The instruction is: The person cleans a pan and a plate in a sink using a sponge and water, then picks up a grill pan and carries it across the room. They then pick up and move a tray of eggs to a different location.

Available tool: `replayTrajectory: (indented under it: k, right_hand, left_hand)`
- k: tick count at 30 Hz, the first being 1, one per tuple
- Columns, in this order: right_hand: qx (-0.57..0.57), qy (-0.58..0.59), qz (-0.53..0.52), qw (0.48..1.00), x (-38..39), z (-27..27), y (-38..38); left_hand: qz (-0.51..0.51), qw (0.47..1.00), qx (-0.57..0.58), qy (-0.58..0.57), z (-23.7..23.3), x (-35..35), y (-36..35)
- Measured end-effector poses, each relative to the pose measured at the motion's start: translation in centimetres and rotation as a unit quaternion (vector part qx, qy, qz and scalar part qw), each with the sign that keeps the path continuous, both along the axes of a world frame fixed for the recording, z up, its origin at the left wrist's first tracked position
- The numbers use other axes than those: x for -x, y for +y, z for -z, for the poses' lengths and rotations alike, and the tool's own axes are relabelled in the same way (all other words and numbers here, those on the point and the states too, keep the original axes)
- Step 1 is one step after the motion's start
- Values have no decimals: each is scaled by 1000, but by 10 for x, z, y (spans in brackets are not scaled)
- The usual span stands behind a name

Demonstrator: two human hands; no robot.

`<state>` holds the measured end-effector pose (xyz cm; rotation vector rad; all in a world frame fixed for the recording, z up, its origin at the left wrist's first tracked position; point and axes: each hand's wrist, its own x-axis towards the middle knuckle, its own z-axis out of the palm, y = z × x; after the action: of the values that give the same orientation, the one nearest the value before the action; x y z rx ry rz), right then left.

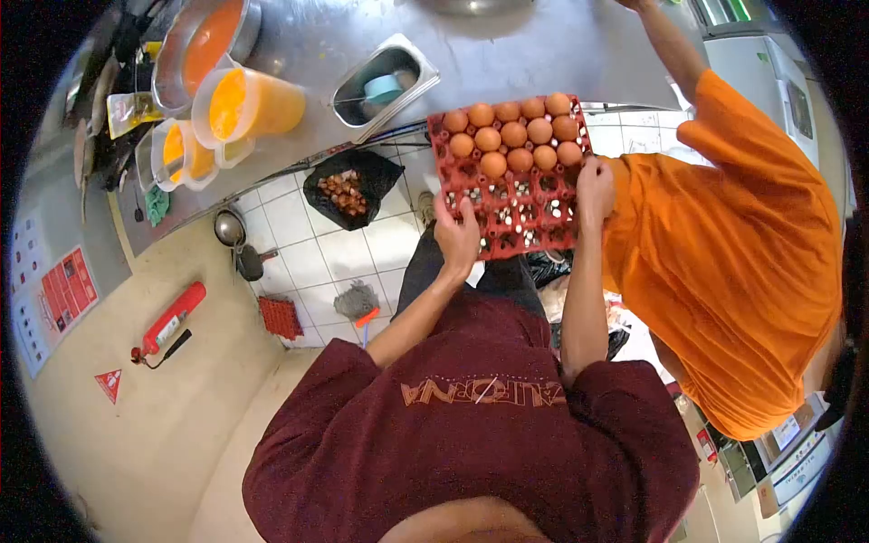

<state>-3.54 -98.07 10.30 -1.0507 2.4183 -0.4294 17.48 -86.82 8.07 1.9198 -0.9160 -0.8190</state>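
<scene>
A red egg tray is held level in front of my body, its far edge at the steel counter. Several brown eggs fill the far half. The near cups hold no eggs, and the floor shows through the gaps in them. My left hand grips the tray's left side near the front corner, thumb over the rim. On the opposite side my right hand is closed around the rim. The fingers beneath the tray are hidden.
Pitchers of orange-yellow liquid, a metal bowl and a steel container stand on the counter. A black bag of eggshells sits on the tiled floor below. A person in an orange shirt stands close at the right.
</scene>
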Motion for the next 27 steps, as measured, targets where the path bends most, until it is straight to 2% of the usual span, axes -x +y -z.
replayTrajectory:
  k: [3, 6, 9, 10, 13, 14, 16, 19, 20, 22, 25, 27]
  right_hand:
    - [12, -22, -16, 1000, -5, 28, 50]
    - [21, -50, 6, 998, -23, 59, 103]
    - [14, -86, 48, 995, -37, 118, 147]
    - [31, -69, 45, 996, -42, 141, 159]
    - [27, -61, 60, 996, -47, 222, 177]
    - [-7, -70, 78, 994, -51, 240, 171]
    - [32, -91, 102, 990, -52, 306, 174]
    - [55, -91, 136, 985, -54, 407, 163]
    - [44, -108, 140, 983, -51, 443, 162]
    - [52, -123, 135, 982, -40, 509, 150]
    - [95, -84, 131, 983, -33, 564, 111]
    - [104, -77, 107, 986, -24, 601, 87]
  left_hand:
    - [-2, 999, -41, 26, 3, -16, 49]
    - [9, 998, -63, -1, 7, -31, 86]
    - [63, 994, -91, -16, 43, -58, 107]
    - [71, 991, -108, 31, 59, -65, 109]
    - [96, 975, -174, 96, 146, -85, 116]
    - [107, 969, -191, 116, 177, -91, 115]
    - [113, 963, -191, 154, 253, -97, 108]
    - [98, 936, -244, 233, 336, -98, 72]
    - [103, 936, -240, 236, 370, -98, 66]
    - [174, 956, -145, 187, 443, -96, 55]
    - [229, 952, -142, 145, 524, -98, 36]
    - [80, 946, -225, 222, 532, -78, 7]
